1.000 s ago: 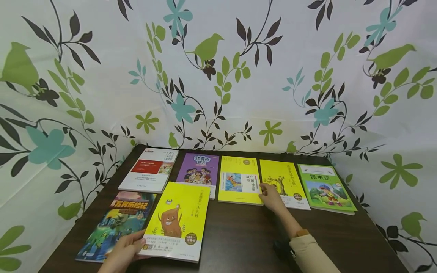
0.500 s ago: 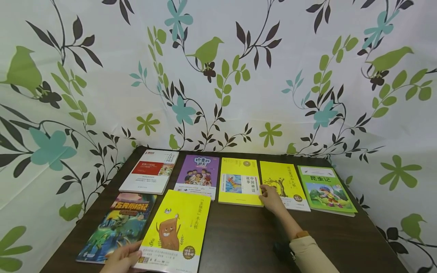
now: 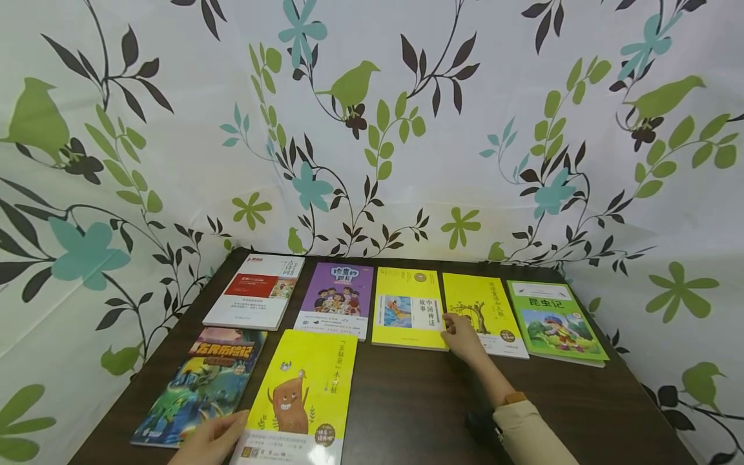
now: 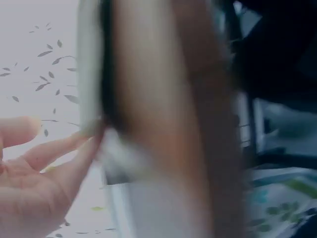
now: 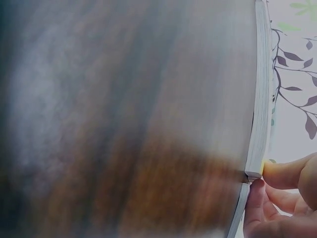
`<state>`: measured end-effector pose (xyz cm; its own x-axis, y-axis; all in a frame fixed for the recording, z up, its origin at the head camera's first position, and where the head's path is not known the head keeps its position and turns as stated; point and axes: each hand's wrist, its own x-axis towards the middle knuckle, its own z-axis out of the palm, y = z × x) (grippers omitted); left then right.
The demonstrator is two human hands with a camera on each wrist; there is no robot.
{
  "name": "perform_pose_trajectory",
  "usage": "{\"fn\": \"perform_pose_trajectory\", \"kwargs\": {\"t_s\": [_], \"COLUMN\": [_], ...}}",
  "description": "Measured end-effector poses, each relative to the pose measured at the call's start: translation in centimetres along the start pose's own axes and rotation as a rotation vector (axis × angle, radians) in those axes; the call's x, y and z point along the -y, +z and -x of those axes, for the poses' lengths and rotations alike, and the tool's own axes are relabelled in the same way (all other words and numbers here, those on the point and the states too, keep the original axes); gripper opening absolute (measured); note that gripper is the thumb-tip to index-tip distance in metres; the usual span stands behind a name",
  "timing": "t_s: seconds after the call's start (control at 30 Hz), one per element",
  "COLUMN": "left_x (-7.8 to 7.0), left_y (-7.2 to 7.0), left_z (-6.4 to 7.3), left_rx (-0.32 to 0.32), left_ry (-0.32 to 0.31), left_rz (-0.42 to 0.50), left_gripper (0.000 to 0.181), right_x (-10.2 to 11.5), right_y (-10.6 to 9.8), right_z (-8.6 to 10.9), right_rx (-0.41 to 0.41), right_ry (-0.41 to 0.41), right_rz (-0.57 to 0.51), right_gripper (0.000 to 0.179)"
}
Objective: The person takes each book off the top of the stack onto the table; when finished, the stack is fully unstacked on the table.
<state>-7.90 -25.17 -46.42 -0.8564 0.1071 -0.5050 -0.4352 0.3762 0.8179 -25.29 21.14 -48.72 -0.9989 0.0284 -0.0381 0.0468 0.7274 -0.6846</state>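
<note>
In the head view, a yellow storybook (image 3: 322,368) with a cartoon tree stump lies at the front left of the dark table. My left hand (image 3: 212,436) is at its lower left edge. The left wrist view shows fingertips (image 4: 89,141) at a blurred edge, with the thumb (image 4: 20,131) standing apart. At the back, my right hand (image 3: 463,341) is at the lower right edge of a yellow myth storybook (image 3: 405,336). In the right wrist view its thumb (image 5: 287,173) lies on a book corner, with a finger (image 5: 254,196) curled just below.
Alongside lie a yellow book (image 3: 473,290) with a tree drawing, a green insect book (image 3: 558,323), a purple book (image 3: 322,284), a white-and-red book (image 3: 247,316) and a dark adventure book (image 3: 197,387). Patterned cloth (image 3: 407,219) stands behind the table (image 3: 407,400).
The tree-stump book has moved toward the front edge and down in the head view, uncovering the purple book's lower part. My left thumb has come off its cover. My right hand has stayed put.
</note>
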Motion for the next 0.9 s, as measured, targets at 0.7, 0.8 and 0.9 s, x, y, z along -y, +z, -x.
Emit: {"fn": "perform_pose_trajectory", "kwargs": {"t_s": [0.7, 0.8, 0.9], "left_x": [-6.9, -7.7, -8.4], "left_y": [-1.2, -1.6, -1.9], "left_z": [0.7, 0.6, 0.5], "left_rx": [-0.243, -0.259, -0.295], "left_ry": [0.225, 0.266, 0.342], "left_rz": [-0.172, -0.204, -0.245], "left_gripper": [0.062, 0.059, 0.054], "right_x": [0.2, 0.2, 0.1], "right_y": [-0.2, -0.2, -0.1], "right_z": [0.2, 0.2, 0.3], "right_rx": [-0.012, -0.013, -0.015], "right_ry": [-0.004, -0.009, -0.006], "right_rz": [-0.003, -0.009, -0.012], "right_gripper": [0.044, 0.043, 0.043]}}
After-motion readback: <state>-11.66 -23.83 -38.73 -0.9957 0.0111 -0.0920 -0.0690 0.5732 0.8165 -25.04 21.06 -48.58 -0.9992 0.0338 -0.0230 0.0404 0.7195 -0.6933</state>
